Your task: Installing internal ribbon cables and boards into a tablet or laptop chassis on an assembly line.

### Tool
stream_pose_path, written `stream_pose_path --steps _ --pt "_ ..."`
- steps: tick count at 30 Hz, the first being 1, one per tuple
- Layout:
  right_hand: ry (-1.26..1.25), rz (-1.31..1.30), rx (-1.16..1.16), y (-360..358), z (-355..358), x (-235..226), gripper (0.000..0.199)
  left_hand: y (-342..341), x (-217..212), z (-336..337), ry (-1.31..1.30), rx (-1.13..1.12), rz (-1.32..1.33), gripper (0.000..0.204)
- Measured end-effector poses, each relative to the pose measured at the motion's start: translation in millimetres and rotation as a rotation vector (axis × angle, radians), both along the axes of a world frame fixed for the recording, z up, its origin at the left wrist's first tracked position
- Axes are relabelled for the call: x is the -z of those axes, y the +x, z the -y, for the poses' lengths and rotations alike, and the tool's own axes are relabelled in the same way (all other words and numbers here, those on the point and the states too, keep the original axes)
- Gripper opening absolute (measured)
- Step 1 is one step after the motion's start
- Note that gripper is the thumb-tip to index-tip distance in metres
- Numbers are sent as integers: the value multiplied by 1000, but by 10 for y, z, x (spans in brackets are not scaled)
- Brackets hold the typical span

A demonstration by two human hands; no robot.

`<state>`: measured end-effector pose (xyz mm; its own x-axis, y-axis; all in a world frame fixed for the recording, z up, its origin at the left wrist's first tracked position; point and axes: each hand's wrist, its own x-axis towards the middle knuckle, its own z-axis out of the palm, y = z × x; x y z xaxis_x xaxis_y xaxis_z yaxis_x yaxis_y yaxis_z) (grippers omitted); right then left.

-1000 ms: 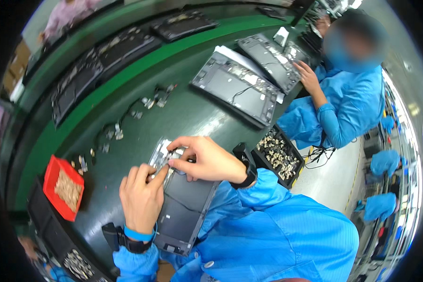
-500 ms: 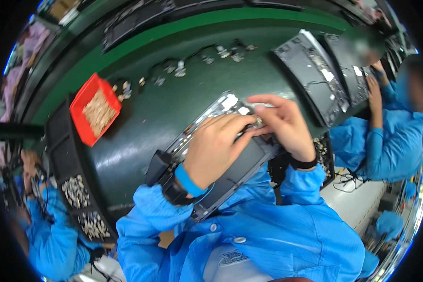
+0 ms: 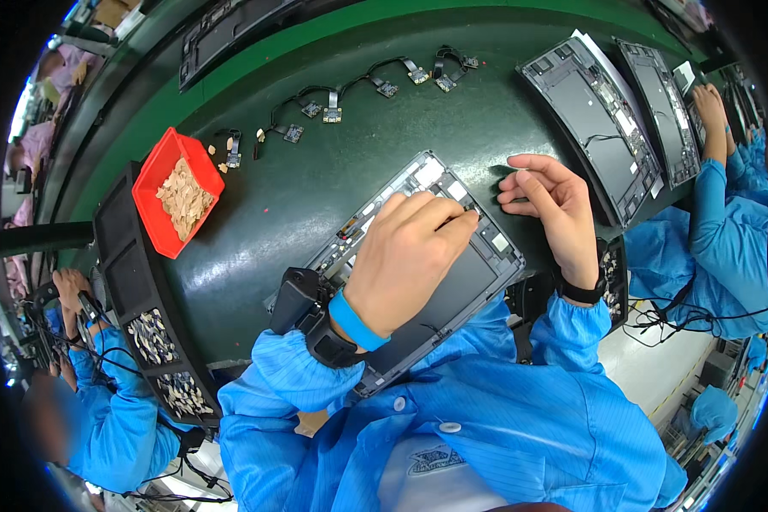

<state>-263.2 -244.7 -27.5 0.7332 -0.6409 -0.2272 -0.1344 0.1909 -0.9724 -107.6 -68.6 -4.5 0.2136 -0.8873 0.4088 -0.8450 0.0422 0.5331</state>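
An opened grey laptop housing lies tilted on the bench in front of me, with circuit parts and white patches along its far edge. My left hand rests across it, thumb and fingertips closed together at a small part near the far right corner; whatever they grip is hidden. Off the housing's right side, my right hand is raised with thumb and fingers drawn together. Something tiny and pale may be at those fingertips, too small to name.
Small circuit boards with black ribbon cables line the far bench. A red bin of tan pieces stands left, beside a black compartment tray. More opened housings lie at right. Co-workers in blue sit both sides.
My right hand has drawn away from the housing to the right, apart from my left hand. The left hand stays over the housing, its fingertips lower on the far right corner.
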Motion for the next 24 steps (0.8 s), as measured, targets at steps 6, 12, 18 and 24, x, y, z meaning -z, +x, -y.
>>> stream_pose_path --steps 6,12,18,24 --pt "-4 -10 -21 -1 15 11 27 20 15 30 -21 -1 -19 13" --pt "-10 -16 -25 -15 -7 24 26 17 104 42 -25 25 -105 14" --pt "-83 -17 -74 -15 -63 74 25 -44 75 6 16 -61 -14 14" --pt "-337 -122 -143 22 -178 32 22 -185 -6 -8 177 -110 277 48"
